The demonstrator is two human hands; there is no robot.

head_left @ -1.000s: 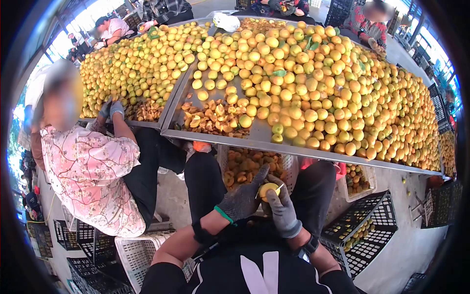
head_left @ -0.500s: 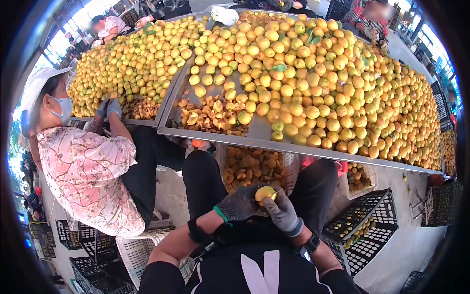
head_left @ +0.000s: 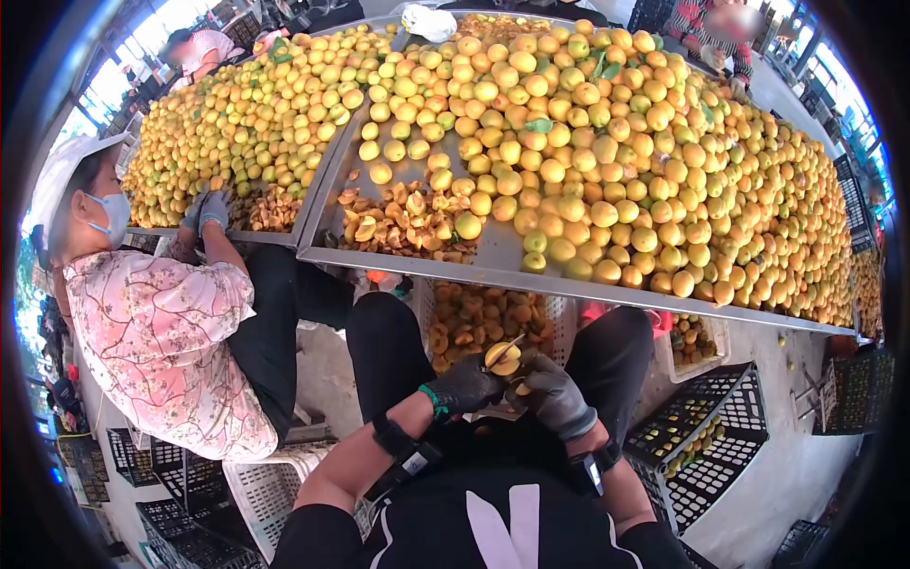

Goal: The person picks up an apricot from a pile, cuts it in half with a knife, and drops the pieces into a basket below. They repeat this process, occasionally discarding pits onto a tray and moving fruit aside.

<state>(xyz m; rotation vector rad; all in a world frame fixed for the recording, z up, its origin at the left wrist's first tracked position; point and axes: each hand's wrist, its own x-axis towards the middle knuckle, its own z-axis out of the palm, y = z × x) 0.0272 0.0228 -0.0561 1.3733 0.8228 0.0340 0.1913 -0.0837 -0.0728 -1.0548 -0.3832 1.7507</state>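
Note:
My left hand (head_left: 466,384), in a dark glove with a green cuff edge, grips a yellow apricot (head_left: 501,355) above my lap. A cut line runs across the fruit. Close beside it, my right hand (head_left: 557,396), in a grey glove, is closed on a small knife (head_left: 517,339); only its thin blade shows at the fruit, and the handle is hidden by the fingers. Beneath the hands, a white crate (head_left: 561,332) between my knees holds cut apricot halves (head_left: 483,318).
A metal-edged table (head_left: 427,266) in front bears a large heap of whole apricots (head_left: 616,161) and a pile of cut pieces (head_left: 403,223). A co-worker in a floral shirt (head_left: 161,341) sits at left. Black crates (head_left: 720,446) stand at right, a white crate (head_left: 270,498) at lower left.
The apricot has turned in my left hand and now shows a cut line, with the blade across its upper side. My right hand has shifted slightly lower and to the right.

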